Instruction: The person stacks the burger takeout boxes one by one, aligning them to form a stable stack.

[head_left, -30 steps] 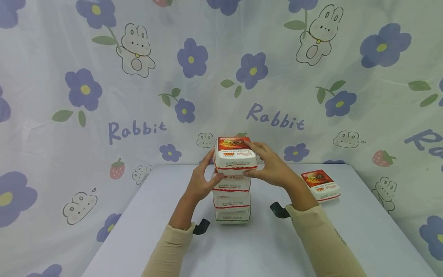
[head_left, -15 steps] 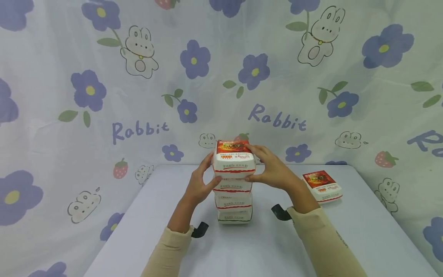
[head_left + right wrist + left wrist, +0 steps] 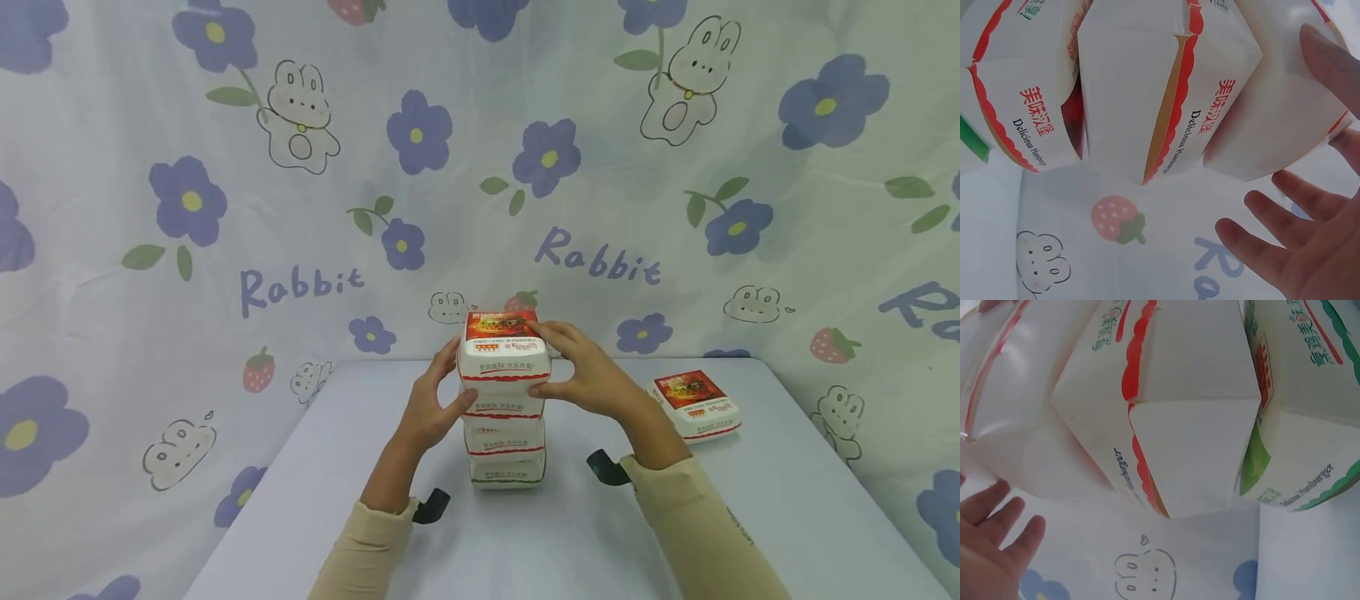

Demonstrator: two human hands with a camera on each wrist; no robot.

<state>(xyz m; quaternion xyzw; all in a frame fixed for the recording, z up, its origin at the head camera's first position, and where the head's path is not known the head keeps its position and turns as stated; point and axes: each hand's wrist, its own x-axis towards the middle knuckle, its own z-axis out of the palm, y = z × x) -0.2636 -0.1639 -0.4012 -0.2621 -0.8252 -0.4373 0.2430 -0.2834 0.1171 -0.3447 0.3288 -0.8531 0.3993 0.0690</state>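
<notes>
A white burger box (image 3: 504, 364) with a red burger picture on its lid tops a column of several like boxes in the head view. My left hand (image 3: 429, 404) holds its left side, thumb at the lower front edge. From the opposite side my right hand (image 3: 588, 371) grips it, fingertips reaching the lid and thumb low at the front. Beneath lie two red-trimmed boxes (image 3: 504, 435) and a green-trimmed one (image 3: 507, 473) at the bottom. Both wrist views show the stack sideways, with the left fingers (image 3: 1025, 540) and right fingers (image 3: 1260, 250) by the top box.
One more burger box (image 3: 696, 406) lies flat on the white table (image 3: 765, 500), right of my right forearm. Behind the table hangs a curtain (image 3: 480, 208) printed with flowers and rabbits. A black curved piece sticks out at each sleeve cuff.
The top box has come down a little and slightly left onto the stack, both hands moving with it. The boxes below and the one at the right stay put.
</notes>
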